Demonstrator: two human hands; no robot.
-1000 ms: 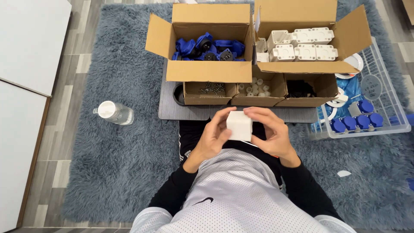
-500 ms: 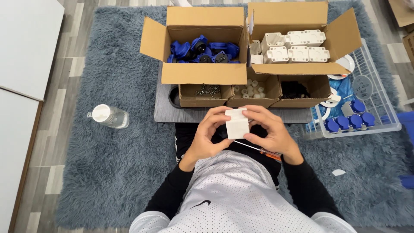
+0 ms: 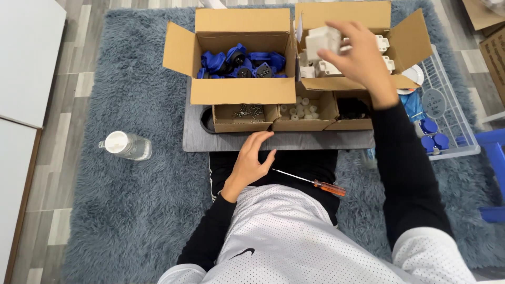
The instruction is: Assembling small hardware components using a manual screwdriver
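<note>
**White part held over the right-hand carton**

The grey board [image 3: 279,141] lies on the shaggy blue-grey rug [image 3: 121,210], just ahead of the seated person's lap, and everything else sits around it.

The right hand [image 3: 363,58] is stretched out beyond the board's far right corner, above the open cardboard box of white parts [image 3: 407,39]. Its fingers are curled around a white block-shaped part [image 3: 323,41], thumb on the near side, the rest over the top; the part is up at the level of the box's rim, over its left half. Whether it touches the parts below cannot be told.

The left hand [image 3: 250,163] rests at the board's near edge, towards the middle. It holds nothing: the fingers are loosely spread and slightly bent, tips on or just above the board.

Just nearer than the board, across the person's dark lap, lies a screwdriver [image 3: 310,182] with an orange handle, the tip pointing towards the left hand and close to it.

On the board's far half stand three small open cartons in a row: one with screws [image 3: 247,111], one with small white round pieces [image 3: 304,109], one with dark contents [image 3: 351,109]. Beyond the board's far left stands a large open box of blue parts [image 3: 239,60].

To the left of the board, well apart, a clear water bottle [image 3: 126,146] lies on the rug. To the right of the board sits a white wire basket [image 3: 447,105] with blue caps in it
</note>
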